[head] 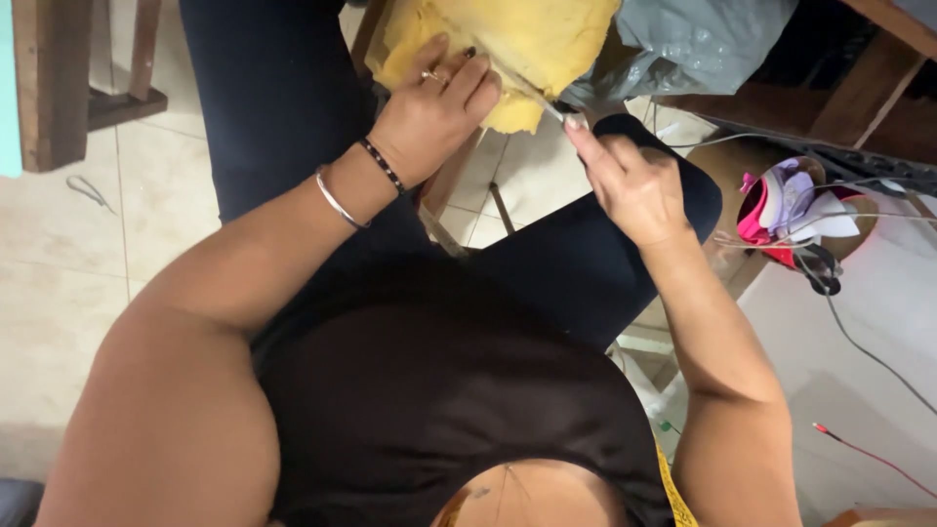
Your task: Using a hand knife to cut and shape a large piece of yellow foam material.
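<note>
1. Pinching a thin, pale metal tool [549, 105], the fingers [583, 132] of the right hand [634, 185] are closed together around its near end; it may be a small blade or a needle, but the view is too blurred to settle which.
2. The tool's far end meets the lower edge of a yellow foam-like piece [508, 44], which sits at the top of the view, above the person's knees.
3. The left hand [434, 112] lies flat on that yellow piece, fingers [459, 78] spread and pressed down on its surface rather than curled round it; a ring shows on one finger.
4. Two bracelets [356, 181], one of dark beads and one a plain silver band, circle the left wrist.
5. As for progress, the tool sits at the piece's bottom corner, with the bulk of the yellow material looking whole. I judge that the work along this edge is in its early or middle part, with most of the piece left to handle.
6. Behind the yellow piece lies a crumpled grey plastic bag [703, 39].
7. Off to the right, a round container [800, 210] holds pink and white oddments, with thin cables trailing across it.
8. The legs, in dark trousers [283, 88], span a pale tiled floor [78, 263], and a yellow measuring tape [673, 493] hangs at the chest.
</note>
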